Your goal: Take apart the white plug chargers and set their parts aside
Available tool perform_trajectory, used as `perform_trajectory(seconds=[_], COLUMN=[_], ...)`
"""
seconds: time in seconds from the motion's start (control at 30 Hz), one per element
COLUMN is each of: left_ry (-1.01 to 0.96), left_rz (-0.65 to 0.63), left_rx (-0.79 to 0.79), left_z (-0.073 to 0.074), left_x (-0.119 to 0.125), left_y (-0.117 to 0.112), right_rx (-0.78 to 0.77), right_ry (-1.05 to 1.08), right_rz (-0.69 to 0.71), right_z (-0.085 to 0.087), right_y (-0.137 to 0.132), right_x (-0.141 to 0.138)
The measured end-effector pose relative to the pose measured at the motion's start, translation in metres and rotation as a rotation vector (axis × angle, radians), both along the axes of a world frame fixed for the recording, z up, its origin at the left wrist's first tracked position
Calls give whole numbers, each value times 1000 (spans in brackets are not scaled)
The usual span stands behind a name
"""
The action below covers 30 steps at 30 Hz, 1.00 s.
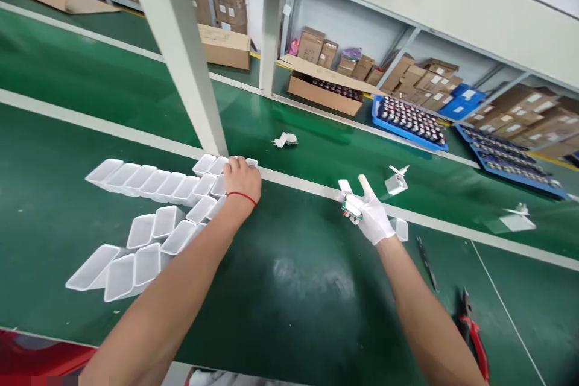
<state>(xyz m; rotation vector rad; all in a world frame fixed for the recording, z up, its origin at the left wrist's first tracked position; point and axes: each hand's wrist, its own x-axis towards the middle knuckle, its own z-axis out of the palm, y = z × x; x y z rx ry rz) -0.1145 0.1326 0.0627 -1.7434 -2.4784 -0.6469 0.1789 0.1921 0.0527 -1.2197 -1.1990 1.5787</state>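
Observation:
My left hand [243,184], bare with a red string at the wrist, has its fingers curled over a white plastic case [252,163] at the right end of a group; the fingertips are partly hidden. More open-topped white cases [156,183] stand in rows to its left and nearer to me. In a white glove, my right hand [371,217] holds a small green circuit board [351,208] with white parts attached, its thumb sticking up apart. Just behind that glove lies another white case [400,229]. A similar white-and-green assembly [286,139] rests on the green surface farther off.
Two white cases with white parts on top [397,181] [518,217] stand at the right. A black tweezer-like tool [427,264] and red-handled pliers [473,332] lie near my right forearm. A pale post [181,54] rises behind the cases. Blue trays [409,123] and cartons line the back.

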Motion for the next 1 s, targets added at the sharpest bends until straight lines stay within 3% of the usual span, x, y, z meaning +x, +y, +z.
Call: perform_trajectory(seconds=[0.1,0.2,0.33,0.4,0.5,0.6,0.7,0.8,1.0], left_ry=[-20,-53,-151,-206,-344,-571,-669,-683,-703], left_rz=[-63,-227,-523,-612,-676,-685,-683,-735,-833], left_rx=[23,15,-74,-115,-130,-139,-132,-105,-118], left_z=[0,-4,-22,-31,-43,-54,-64,-68,-67], left_x=[8,41,102,125,138,131,122,118,116], left_y=[3,-7,-43,-62,-81,-86,-84,-82,-81], right_rx=[-25,-64,-173,-168,-139,-122,0,228,741], right_ry=[159,187,203,253,273,235,171,33,-477], right_rz=[22,11,5,44,120,162,129,111,372], right_z=[12,17,16,15,14,12,4,-7,-12], right_y=[-30,-51,-73,-83,-98,-108,-113,-113,-101], right_x=[12,26,46,53,58,56,49,41,29])
